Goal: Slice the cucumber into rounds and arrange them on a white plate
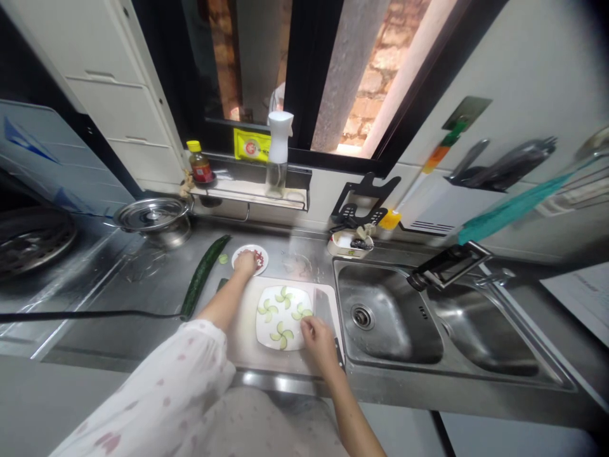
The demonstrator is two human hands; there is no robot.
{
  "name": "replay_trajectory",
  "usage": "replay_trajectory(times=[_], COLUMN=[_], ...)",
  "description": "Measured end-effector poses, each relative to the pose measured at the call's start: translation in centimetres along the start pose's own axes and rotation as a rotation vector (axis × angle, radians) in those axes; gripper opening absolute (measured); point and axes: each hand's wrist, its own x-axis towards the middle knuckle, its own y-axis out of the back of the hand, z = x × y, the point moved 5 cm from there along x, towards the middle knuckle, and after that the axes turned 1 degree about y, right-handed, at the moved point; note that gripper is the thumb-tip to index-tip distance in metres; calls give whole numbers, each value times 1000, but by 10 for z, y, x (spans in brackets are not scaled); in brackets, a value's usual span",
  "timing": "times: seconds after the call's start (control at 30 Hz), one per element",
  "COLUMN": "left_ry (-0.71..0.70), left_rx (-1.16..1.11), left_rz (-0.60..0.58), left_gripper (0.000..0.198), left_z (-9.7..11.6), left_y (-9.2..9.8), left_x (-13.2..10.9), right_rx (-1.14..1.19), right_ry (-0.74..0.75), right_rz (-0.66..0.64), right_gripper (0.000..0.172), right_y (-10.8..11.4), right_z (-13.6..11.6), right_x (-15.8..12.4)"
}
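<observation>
While left hand (246, 261) dips fingers-down into the dish (263, 252) of red bits behind the board (243, 336), can't tell if it's pinched any; right hand (318, 337) has fingertips bunched at a slice (304, 313) on the plate's (266, 331) right edge, grip unclear too. Risks: cleaver (323, 303) lies just beside that hand, knuckles could catch the blade. Loose sleeve (190, 358) near the plate could scatter the slice pinwheels
</observation>
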Motion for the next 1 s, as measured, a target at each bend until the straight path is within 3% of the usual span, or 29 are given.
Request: replay_trajectory(times=[0.27,0.43,0.53,0.7,0.9,1.0], left_ry=[94,122,187,191,164,141], left_rx=[-134,-192,-398,-954,-1093,-1193], left_rz=[22,34,78,109,88,4], left_gripper=[25,33,36,33,36,40], left_z=[-1,-4,-9,-6,6,14], left_y=[0,-1,-1,-7,-8,-7], left_x=[7,7,3,-10,-30,-45], right_rx=[19,37,34,57,89,90], right_ry=[34,65,56,71,127,162], right_rz=[-5,-13,-19,-15,8,36], right_gripper=[27,27,27,27,24,22], right_y=[-7,-8,-7,-8,-3,2], right_z=[-11,-19,-16,-15,-25,-31], right_x=[-4,-4,0,12,33,46])
